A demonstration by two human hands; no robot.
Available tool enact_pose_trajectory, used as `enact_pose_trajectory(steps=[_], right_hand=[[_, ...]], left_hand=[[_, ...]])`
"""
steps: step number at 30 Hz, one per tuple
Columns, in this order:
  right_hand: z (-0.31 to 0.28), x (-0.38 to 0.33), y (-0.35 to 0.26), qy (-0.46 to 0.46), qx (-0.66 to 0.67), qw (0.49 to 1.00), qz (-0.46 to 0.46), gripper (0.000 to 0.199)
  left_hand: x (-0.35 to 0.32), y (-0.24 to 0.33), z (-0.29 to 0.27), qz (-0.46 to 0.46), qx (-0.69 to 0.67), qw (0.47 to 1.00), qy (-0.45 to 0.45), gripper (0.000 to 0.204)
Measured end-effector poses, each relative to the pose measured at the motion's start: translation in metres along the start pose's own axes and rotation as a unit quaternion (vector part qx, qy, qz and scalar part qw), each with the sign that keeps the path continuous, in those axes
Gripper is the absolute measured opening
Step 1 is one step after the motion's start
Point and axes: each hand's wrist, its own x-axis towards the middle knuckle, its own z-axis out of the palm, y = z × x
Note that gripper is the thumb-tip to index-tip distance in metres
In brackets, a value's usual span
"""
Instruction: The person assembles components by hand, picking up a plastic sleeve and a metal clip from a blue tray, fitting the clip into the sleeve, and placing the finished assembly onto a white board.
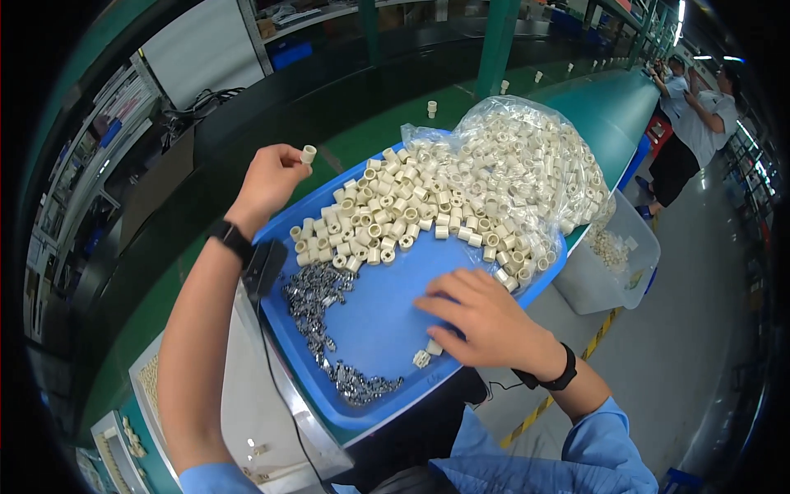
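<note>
Pinched between the thumb and fingers of my left hand (271, 177) is a cream plastic sleeve (309, 155), raised over the far left rim of a blue tray (378, 305). My right hand (481, 317) hovers above the tray's near right part, fingers apart and apparently holding nothing. Just below its thumb lie a few whitish pieces, one a ribbed white part (421, 359). A heap of cream sleeves (387, 206) fills the tray's far half. Small shiny metal parts (313, 305) lie along its left side and near left corner.
A clear plastic bag (527, 148) full of sleeves spills into the tray. Beyond runs a green conveyor belt (461, 95) with single sleeves standing on it. A translucent bin (605, 272) stands on the right floor. Two people (699, 107) are at far right. A cable (284, 395) runs left of the tray.
</note>
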Motion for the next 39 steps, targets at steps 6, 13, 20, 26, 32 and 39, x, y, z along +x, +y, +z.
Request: enact_pose_trajectory(steps=[6, 13, 20, 26, 32, 39], right_hand=[[-0.004, 0.001, 0.004, -0.088, 0.031, 0.995, 0.041, 0.030], [0.001, 0.008, 0.011, -0.144, 0.075, 0.986, 0.029, 0.024], [0.009, 0.020, 0.003, -0.161, 0.076, 0.984, 0.013, 0.019], [0.023, 0.030, -0.036, -0.136, 0.059, 0.987, -0.057, 0.018], [0.044, 0.046, -0.056, -0.239, 0.087, 0.963, -0.091, 0.018], [0.039, 0.056, -0.060, -0.310, 0.122, 0.942, -0.048, 0.014]], left_hand=[[0.076, -0.074, 0.010, -0.084, 0.037, 0.991, -0.095, 0.012], [0.096, -0.099, 0.023, -0.057, 0.026, 0.984, -0.166, 0.012], [0.079, -0.073, 0.009, -0.063, 0.140, 0.971, -0.182, 0.032], [0.006, 0.004, -0.055, 0.023, 0.136, 0.982, -0.132, 0.044], [-0.170, 0.083, -0.124, -0.010, 0.157, 0.978, -0.134, 0.027], [-0.359, 0.033, -0.181, -0.095, 0.367, 0.925, -0.029, 0.017]])
